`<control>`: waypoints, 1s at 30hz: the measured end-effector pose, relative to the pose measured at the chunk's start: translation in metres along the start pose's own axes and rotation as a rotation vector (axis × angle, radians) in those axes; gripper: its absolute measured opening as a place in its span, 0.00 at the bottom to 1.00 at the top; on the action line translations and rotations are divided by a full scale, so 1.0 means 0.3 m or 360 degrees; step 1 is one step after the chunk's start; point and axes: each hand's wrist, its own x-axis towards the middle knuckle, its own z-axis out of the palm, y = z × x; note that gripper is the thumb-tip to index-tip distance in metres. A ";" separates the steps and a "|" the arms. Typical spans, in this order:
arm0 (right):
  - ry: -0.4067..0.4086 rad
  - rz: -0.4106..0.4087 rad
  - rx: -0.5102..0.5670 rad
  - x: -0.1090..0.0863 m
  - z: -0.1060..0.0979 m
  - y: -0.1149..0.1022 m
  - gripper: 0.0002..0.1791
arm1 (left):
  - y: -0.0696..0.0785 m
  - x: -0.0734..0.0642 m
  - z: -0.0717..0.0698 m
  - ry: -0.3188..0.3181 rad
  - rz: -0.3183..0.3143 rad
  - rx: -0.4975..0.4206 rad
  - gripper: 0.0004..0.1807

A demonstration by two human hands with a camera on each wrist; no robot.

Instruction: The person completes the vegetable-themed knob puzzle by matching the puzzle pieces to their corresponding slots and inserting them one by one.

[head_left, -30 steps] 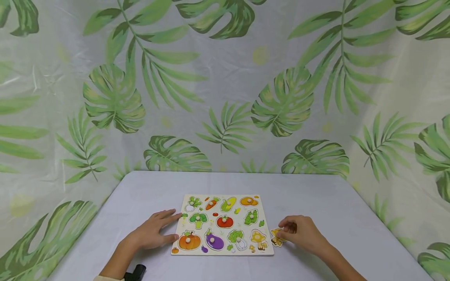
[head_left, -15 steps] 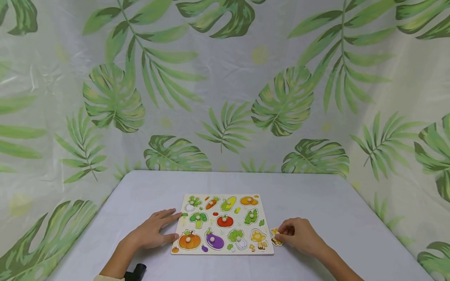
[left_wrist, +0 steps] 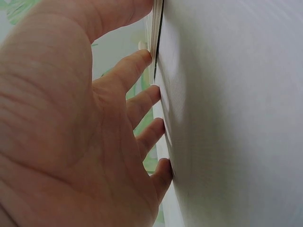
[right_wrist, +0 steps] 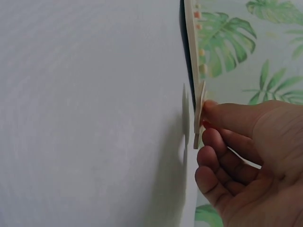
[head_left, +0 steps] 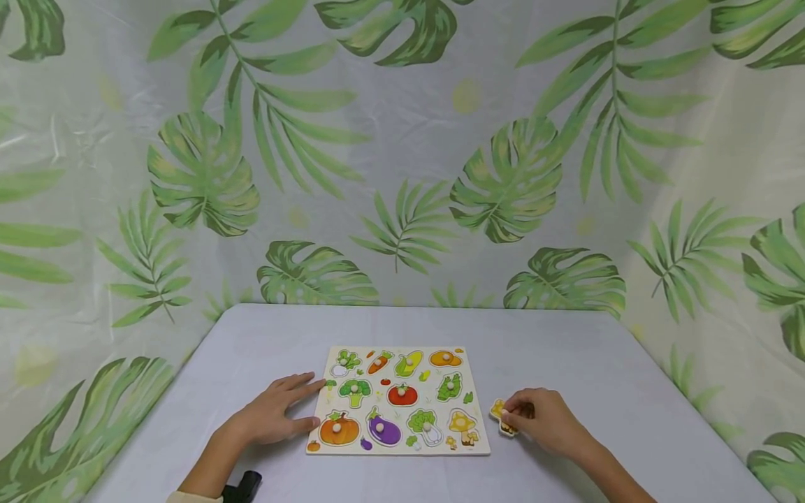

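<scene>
A wooden vegetable puzzle board (head_left: 377,451) lies flat on the table, with knobbed pieces in its recesses. At its left edge rests my left hand (head_left: 273,412), thumb and fingers spread and touching the rim; the left wrist view shows these fingertips against the board's side (left_wrist: 156,28) and the tabletop. Right of the board, my right hand (head_left: 544,423) pinches a mushroom puzzle piece (head_left: 497,408) between thumb and index finger. In the right wrist view this piece (right_wrist: 198,116) is tilted and just off the table, its other fingers curled below. The knob is mostly hidden by the fingertips.
The mushroom recess (head_left: 462,425) at the board's lower right shows a printed mushroom and no knob. A white cloth (head_left: 402,325) covers the table. A leaf-patterned curtain (head_left: 402,140) hangs behind and at the sides. A black object (head_left: 242,487) is by the left wrist.
The mushroom piece has come up off the table and shifted slightly right, away from the board, turning a little in my right hand's pinch. My left hand and the board have stayed put.
</scene>
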 end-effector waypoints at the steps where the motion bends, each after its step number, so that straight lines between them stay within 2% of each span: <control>1: 0.0007 -0.0007 -0.0001 -0.002 -0.003 0.002 0.05 | -0.004 0.002 0.004 0.0007 -0.0001 0.0000 0.41; 8: 0.0042 -0.0059 0.0023 -0.013 -0.025 0.024 0.07 | -0.019 0.005 0.020 0.0058 0.0018 0.0013 0.40; 16: 0.0080 -0.0112 0.0035 -0.014 -0.058 0.038 0.09 | 0.011 -0.004 -0.006 -0.0014 0.0000 -0.0015 0.41; 22: 0.0087 -0.0105 0.0040 -0.010 -0.073 0.037 0.09 | 0.016 -0.006 -0.009 -0.0021 -0.0008 0.0005 0.40; 30: 0.0133 -0.0169 0.0057 0.001 -0.085 0.014 0.08 | 0.025 -0.010 -0.013 -0.0029 0.0003 -0.0014 0.41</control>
